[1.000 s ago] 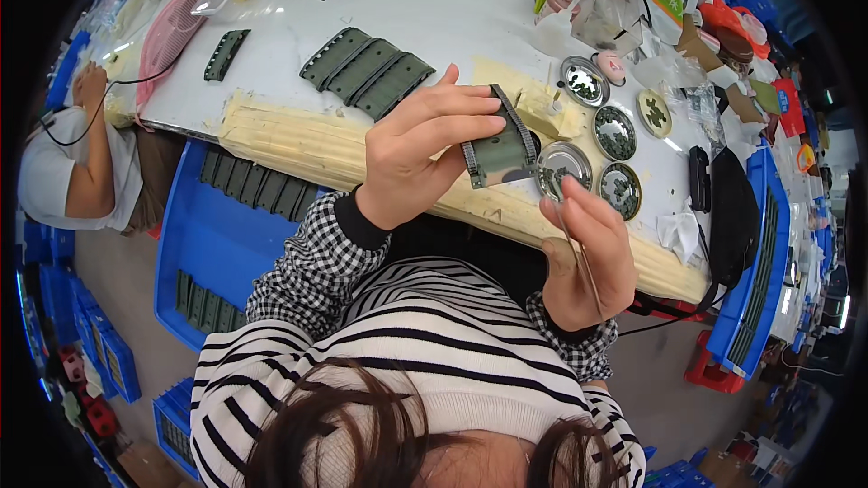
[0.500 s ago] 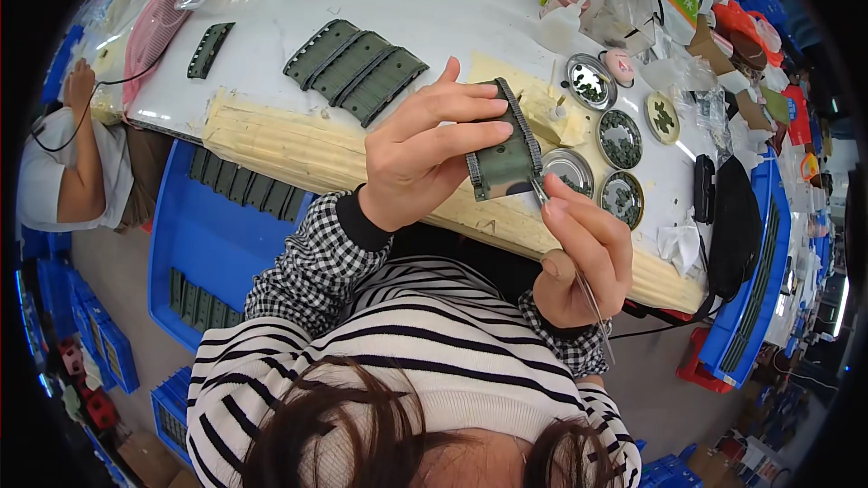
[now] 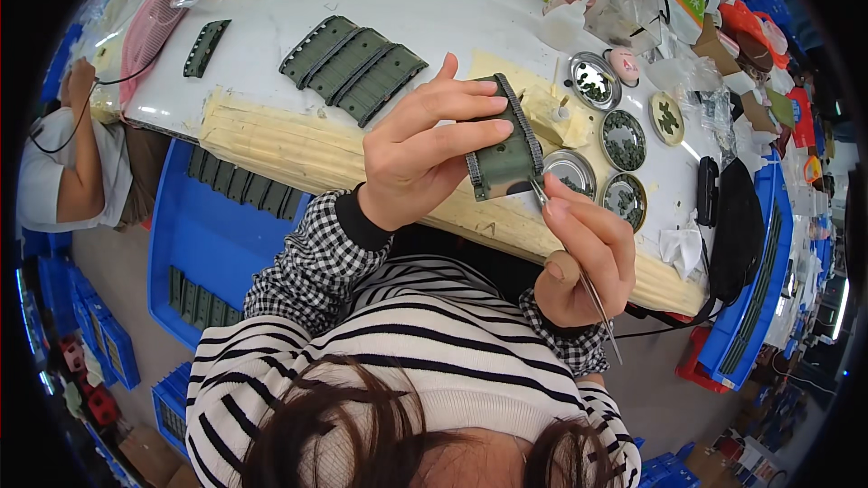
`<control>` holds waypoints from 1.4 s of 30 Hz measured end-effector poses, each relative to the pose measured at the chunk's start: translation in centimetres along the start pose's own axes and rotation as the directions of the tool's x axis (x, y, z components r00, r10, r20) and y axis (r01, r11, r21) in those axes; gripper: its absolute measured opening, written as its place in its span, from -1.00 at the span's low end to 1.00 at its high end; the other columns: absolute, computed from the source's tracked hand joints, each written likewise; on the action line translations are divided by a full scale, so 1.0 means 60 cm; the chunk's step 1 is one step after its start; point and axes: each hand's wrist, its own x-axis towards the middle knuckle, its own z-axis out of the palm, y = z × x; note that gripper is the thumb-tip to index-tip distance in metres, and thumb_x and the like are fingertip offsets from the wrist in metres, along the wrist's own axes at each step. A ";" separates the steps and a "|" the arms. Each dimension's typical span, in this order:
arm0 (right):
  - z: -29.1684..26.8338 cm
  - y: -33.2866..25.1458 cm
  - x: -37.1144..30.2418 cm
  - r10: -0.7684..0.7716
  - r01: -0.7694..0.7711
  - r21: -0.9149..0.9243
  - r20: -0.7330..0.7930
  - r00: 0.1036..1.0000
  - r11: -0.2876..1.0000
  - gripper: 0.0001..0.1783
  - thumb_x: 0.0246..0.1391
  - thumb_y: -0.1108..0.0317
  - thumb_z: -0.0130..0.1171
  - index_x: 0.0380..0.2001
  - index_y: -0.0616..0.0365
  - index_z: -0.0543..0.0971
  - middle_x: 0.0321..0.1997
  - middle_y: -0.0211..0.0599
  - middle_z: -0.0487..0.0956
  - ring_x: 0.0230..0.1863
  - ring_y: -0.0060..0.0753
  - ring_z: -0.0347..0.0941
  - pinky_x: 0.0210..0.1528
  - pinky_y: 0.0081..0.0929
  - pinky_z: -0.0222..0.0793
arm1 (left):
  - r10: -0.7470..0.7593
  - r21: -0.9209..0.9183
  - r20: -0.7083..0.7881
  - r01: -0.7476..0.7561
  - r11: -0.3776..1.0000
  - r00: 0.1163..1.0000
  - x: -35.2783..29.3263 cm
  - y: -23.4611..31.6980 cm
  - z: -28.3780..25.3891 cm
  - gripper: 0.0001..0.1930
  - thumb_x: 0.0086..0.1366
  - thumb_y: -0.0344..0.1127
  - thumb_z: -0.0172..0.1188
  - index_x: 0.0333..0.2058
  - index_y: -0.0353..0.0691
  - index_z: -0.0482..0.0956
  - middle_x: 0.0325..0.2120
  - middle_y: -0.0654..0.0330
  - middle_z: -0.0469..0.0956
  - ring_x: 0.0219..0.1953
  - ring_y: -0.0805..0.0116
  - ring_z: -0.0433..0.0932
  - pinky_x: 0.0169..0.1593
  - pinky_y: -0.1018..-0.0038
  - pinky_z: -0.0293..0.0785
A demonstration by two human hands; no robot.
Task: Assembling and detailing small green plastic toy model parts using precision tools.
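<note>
My left hand point(image 3: 425, 140) grips a dark green plastic panel point(image 3: 506, 161) with ribbed, toothed long edges, tilted up above the front of the table. In my right hand point(image 3: 583, 258) is a pair of metal tweezers point(image 3: 597, 303), pinched between thumb and fingers. Their tips meet the panel's lower right corner; whether they hold a small part there is too fine to see. A covering wraps one right fingertip. Behind the panel stand round metal tins point(image 3: 623, 140) of small dark green pieces. Several like panels point(image 3: 353, 68) lie side by side on the table, left of my hands.
Yellowish padding point(image 3: 289, 158) runs along the table's front edge. A blue bin point(image 3: 203, 258) below left holds more green panels. A yellow block point(image 3: 556, 117) and a cream dish point(image 3: 667, 119) sit near the tins. Another person's arm point(image 3: 80, 140) shows at far left.
The tweezers' rear end has swung slightly to the right, and my right hand has shifted a touch. The panel stays in my left hand, almost still.
</note>
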 end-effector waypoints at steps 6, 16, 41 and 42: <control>0.000 0.004 0.000 -0.006 0.006 -0.002 0.008 1.000 1.000 -0.60 -0.03 0.41 0.32 -0.07 0.22 0.57 -0.10 -0.12 0.53 0.02 -0.07 0.52 0.04 -0.32 0.51 | 0.048 0.033 0.034 -0.050 0.998 0.998 -0.001 -0.004 -0.003 -0.67 -0.02 -0.55 0.35 -0.21 -0.19 0.64 -0.16 0.11 0.60 0.00 0.16 0.54 0.26 0.04 0.26; -0.002 0.008 -0.001 0.017 -0.017 0.025 0.006 1.000 1.000 -0.60 -0.06 0.43 0.33 -0.09 0.22 0.58 -0.11 -0.13 0.53 0.02 -0.08 0.53 0.03 -0.33 0.52 | 0.091 0.091 0.075 -0.098 0.991 0.993 0.000 -0.004 -0.005 -0.71 0.03 -0.53 0.33 -0.21 -0.22 0.61 -0.15 0.06 0.59 0.01 0.13 0.53 0.26 0.03 0.25; -0.003 0.017 0.005 -0.058 0.057 0.007 0.032 0.998 0.998 -0.65 -0.04 0.44 0.30 -0.13 0.28 0.60 -0.14 -0.11 0.55 -0.02 -0.07 0.55 0.00 -0.33 0.52 | 0.061 0.102 0.087 -0.070 0.992 0.994 -0.006 -0.004 -0.006 -0.67 -0.01 -0.51 0.33 -0.20 -0.26 0.61 -0.13 0.06 0.58 -0.04 0.14 0.55 0.17 0.09 0.38; -0.003 0.016 0.006 -0.055 0.055 0.002 0.031 0.998 0.998 -0.65 -0.05 0.44 0.30 -0.13 0.28 0.60 -0.13 -0.11 0.55 -0.02 -0.07 0.55 -0.01 -0.33 0.52 | 0.062 0.105 0.089 -0.071 0.992 0.994 -0.006 -0.005 -0.007 -0.67 -0.01 -0.51 0.33 -0.20 -0.26 0.61 -0.13 0.06 0.58 -0.04 0.14 0.55 0.17 0.08 0.38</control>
